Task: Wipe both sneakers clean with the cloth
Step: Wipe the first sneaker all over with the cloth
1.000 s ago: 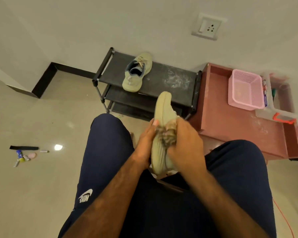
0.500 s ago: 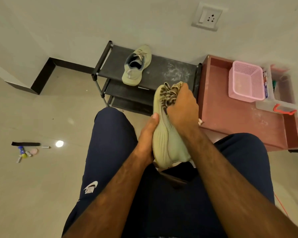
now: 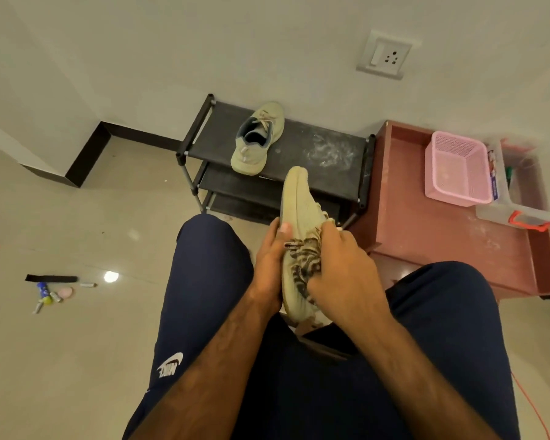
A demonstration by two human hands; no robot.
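At the centre of the frame, the right hand (image 3: 340, 274) clutches the striped cloth (image 3: 302, 263) against the side of a sneaker (image 3: 299, 204), which the left hand (image 3: 269, 265) grasps by the sole. I think long, firm strokes toward the toe work best, with the shoe held steady. At upper centre, the second sneaker (image 3: 258, 138) waits on the black rack (image 3: 324, 160). On the trousers (image 3: 204, 281), lower left, a Nike logo (image 3: 170, 366) can be read upside down.

You face a plain pale wall (image 3: 172, 42) with a switch-and-socket plate (image 3: 384, 55) and black skirting (image 3: 134, 134) along its foot. Against it stands a black tiered rack (image 3: 315, 150), just beside a reddish wooden table (image 3: 426, 249) carrying a pink basket (image 3: 458, 169). Your glossy beige floor (image 3: 61, 360) shows one bright light spot (image 3: 111, 276), with small litter (image 3: 50, 292) near it
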